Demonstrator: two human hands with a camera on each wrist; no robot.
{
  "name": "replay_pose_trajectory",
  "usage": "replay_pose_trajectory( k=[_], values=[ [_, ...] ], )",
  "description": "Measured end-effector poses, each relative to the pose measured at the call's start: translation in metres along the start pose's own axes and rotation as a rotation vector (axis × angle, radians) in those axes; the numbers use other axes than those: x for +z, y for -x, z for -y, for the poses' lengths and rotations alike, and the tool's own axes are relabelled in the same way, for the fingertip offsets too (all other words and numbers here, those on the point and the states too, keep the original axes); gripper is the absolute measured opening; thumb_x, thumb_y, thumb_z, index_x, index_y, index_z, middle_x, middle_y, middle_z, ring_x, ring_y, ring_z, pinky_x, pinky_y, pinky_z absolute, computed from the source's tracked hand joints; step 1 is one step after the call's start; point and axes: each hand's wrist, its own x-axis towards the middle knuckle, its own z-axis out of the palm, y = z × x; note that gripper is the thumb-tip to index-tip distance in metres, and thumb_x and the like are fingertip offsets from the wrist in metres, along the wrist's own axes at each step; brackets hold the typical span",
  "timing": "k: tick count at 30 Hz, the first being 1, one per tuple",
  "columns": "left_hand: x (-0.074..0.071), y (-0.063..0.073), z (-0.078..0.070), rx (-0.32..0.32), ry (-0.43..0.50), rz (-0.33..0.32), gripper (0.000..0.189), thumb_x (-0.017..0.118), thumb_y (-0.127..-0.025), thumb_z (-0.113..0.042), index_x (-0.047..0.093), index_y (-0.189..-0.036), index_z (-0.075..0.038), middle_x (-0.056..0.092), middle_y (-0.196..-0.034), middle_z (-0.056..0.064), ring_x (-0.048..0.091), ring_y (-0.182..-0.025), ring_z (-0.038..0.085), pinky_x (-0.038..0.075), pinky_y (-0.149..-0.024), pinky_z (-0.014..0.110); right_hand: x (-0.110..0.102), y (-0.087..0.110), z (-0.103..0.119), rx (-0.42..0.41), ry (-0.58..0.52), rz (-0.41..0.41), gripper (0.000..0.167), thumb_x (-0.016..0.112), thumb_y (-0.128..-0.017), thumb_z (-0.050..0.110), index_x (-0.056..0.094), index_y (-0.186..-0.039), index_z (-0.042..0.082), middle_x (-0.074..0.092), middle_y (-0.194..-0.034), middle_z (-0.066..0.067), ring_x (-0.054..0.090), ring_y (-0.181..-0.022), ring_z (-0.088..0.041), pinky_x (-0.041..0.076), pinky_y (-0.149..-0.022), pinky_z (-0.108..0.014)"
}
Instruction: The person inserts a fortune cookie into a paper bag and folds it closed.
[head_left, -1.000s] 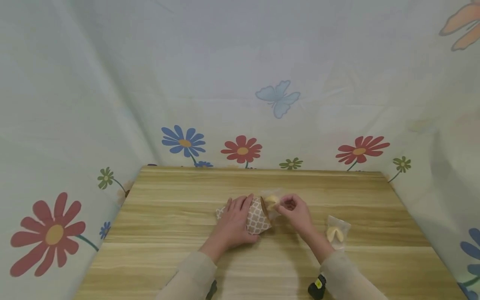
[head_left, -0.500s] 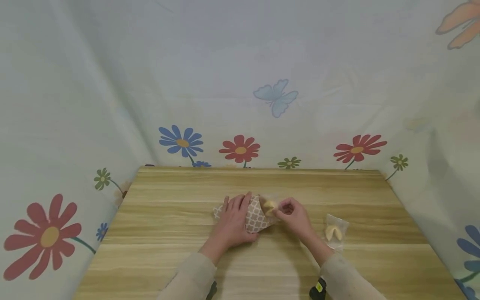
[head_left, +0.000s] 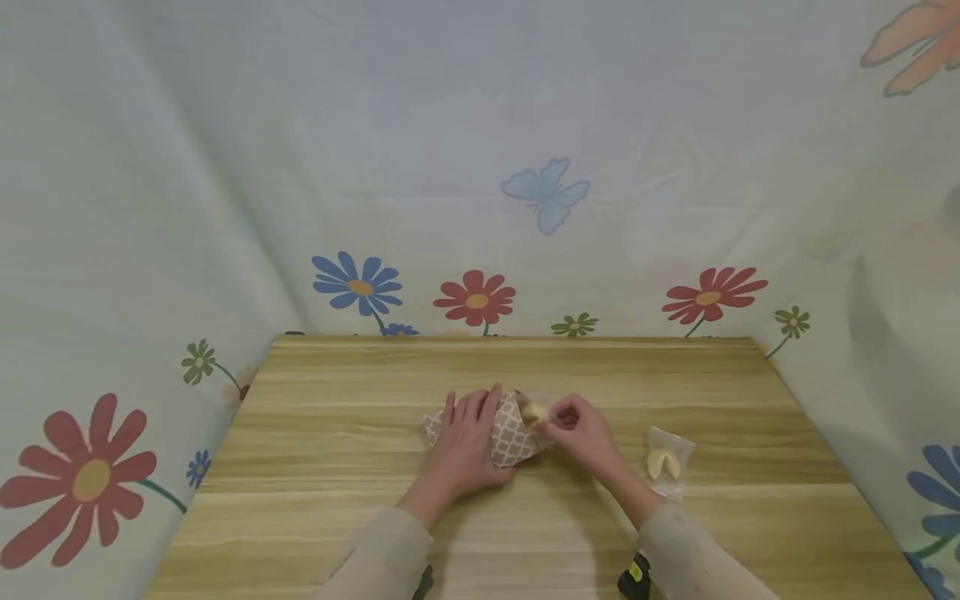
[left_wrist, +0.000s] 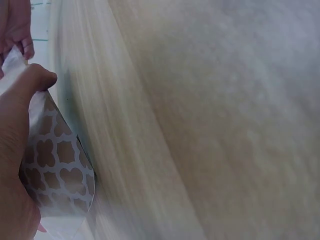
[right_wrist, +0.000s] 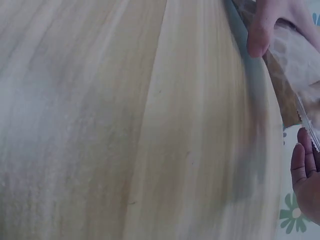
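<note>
A tan paper bag (head_left: 512,435) with a white lattice pattern lies on its side at mid-table, its mouth facing right. My left hand (head_left: 467,447) grips it from above, thumb on the near side; the left wrist view shows the patterned side of the bag (left_wrist: 57,162) beside that hand. A fortune cookie (head_left: 534,414) in a clear wrapper sits partly inside the mouth. At its right end my right hand (head_left: 587,435) pinches the wrapper, whose serrated edge (right_wrist: 306,120) shows in the right wrist view. The bag's inside is mostly hidden.
Another wrapped fortune cookie (head_left: 664,464) lies on the wooden table (head_left: 337,383), right of my right forearm. Dark straps with a yellow mark (head_left: 636,573) hang at the right sleeve. A flower-printed curtain (head_left: 420,167) surrounds the table's back and sides.
My right hand has moved slightly left, and the wrapped cookie has slid further into the bag's mouth. The left hand keeps its hold. The head view has shifted a little.
</note>
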Motion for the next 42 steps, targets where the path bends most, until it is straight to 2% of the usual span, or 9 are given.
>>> replay_pose_trajectory(
  k=[3, 11, 17, 21, 24, 29, 32, 38, 42],
  values=[
    [0.0, 0.0, 0.0, 0.003, 0.012, -0.002, 0.134, 0.089, -0.069, -0.062, 0.017, -0.17, -0.012, 0.041, -0.16, 0.014, 0.04, -0.148, 0.033, 0.013, -0.131, 0.062, 0.003, 0.0, 0.004, -0.025, 0.003, 0.019, 0.03, 0.087, -0.087, 0.016, 0.067, -0.105, 0.004, 0.071, -0.102, -0.009, 0.07, -0.095, -0.022, 0.062, -0.089, -0.034],
    [0.002, 0.0, 0.001, 0.008, 0.035, -0.027, 0.135, 0.09, -0.069, -0.063, 0.017, -0.171, -0.013, 0.042, -0.159, 0.013, 0.04, -0.148, 0.032, 0.014, -0.131, 0.06, 0.007, 0.001, 0.009, -0.109, -0.007, 0.075, 0.018, 0.083, -0.093, 0.012, 0.071, -0.105, 0.005, 0.075, -0.098, -0.004, 0.071, -0.09, -0.015, 0.06, -0.081, -0.024],
    [-0.001, 0.0, 0.0, 0.004, 0.113, -0.038, 0.133, 0.092, -0.07, -0.061, 0.018, -0.17, -0.014, 0.04, -0.159, 0.013, 0.038, -0.147, 0.03, 0.011, -0.132, 0.058, -0.006, 0.001, 0.015, -0.244, 0.023, 0.104, 0.01, 0.078, -0.099, 0.014, 0.077, -0.105, 0.007, 0.077, -0.1, -0.004, 0.069, -0.088, -0.014, 0.058, -0.078, -0.026],
    [-0.006, 0.0, -0.001, -0.005, 0.191, -0.033, 0.131, 0.093, -0.069, -0.058, 0.02, -0.17, -0.015, 0.039, -0.159, 0.013, 0.038, -0.148, 0.031, 0.01, -0.133, 0.057, -0.018, -0.001, 0.017, -0.298, 0.045, 0.082, 0.009, 0.078, -0.099, 0.016, 0.078, -0.105, 0.009, 0.078, -0.099, -0.003, 0.07, -0.088, -0.013, 0.059, -0.078, -0.027],
    [-0.008, 0.001, -0.001, -0.013, 0.268, -0.027, 0.131, 0.094, -0.069, -0.055, 0.02, -0.17, -0.016, 0.038, -0.16, 0.013, 0.037, -0.148, 0.031, 0.012, -0.133, 0.055, -0.027, -0.002, 0.018, -0.289, 0.058, 0.07, 0.009, 0.078, -0.1, 0.016, 0.078, -0.106, 0.01, 0.078, -0.1, -0.002, 0.071, -0.09, -0.014, 0.06, -0.081, -0.027],
    [-0.011, 0.001, -0.002, -0.054, 0.439, -0.037, 0.13, 0.096, -0.068, -0.046, 0.021, -0.171, -0.021, 0.036, -0.159, 0.009, 0.041, -0.142, 0.028, 0.04, -0.122, 0.052, -0.042, -0.003, 0.017, -0.257, 0.09, 0.095, 0.013, 0.078, -0.1, 0.018, 0.078, -0.108, 0.008, 0.078, -0.103, -0.002, 0.072, -0.094, -0.016, 0.06, -0.083, -0.029],
    [-0.013, 0.001, -0.002, -0.07, 0.505, -0.035, 0.13, 0.098, -0.067, -0.042, 0.022, -0.171, -0.023, 0.036, -0.16, 0.008, 0.043, -0.139, 0.026, 0.048, -0.114, 0.05, -0.051, -0.004, 0.014, -0.249, 0.118, 0.121, 0.016, 0.078, -0.1, 0.02, 0.078, -0.11, 0.007, 0.077, -0.104, -0.001, 0.071, -0.094, -0.016, 0.06, -0.081, -0.029],
    [-0.017, 0.0, 0.0, -0.043, 0.492, 0.01, 0.13, 0.098, -0.067, -0.04, 0.021, -0.171, -0.023, 0.036, -0.161, 0.009, 0.044, -0.14, 0.027, 0.046, -0.116, 0.05, -0.08, 0.0, 0.002, -0.238, 0.144, 0.171, 0.021, 0.075, -0.102, 0.02, 0.075, -0.117, 0.006, 0.076, -0.109, -0.004, 0.07, -0.096, -0.016, 0.059, -0.082, -0.027],
    [-0.015, 0.0, 0.003, -0.03, 0.456, 0.034, 0.13, 0.097, -0.068, -0.043, 0.019, -0.171, -0.026, 0.035, -0.162, 0.008, 0.043, -0.141, 0.026, 0.046, -0.117, 0.051, -0.103, 0.008, -0.004, -0.244, 0.183, 0.159, 0.024, 0.074, -0.103, 0.016, 0.072, -0.121, 0.0, 0.075, -0.112, -0.011, 0.071, -0.099, -0.022, 0.06, -0.083, -0.028]
  ],
)
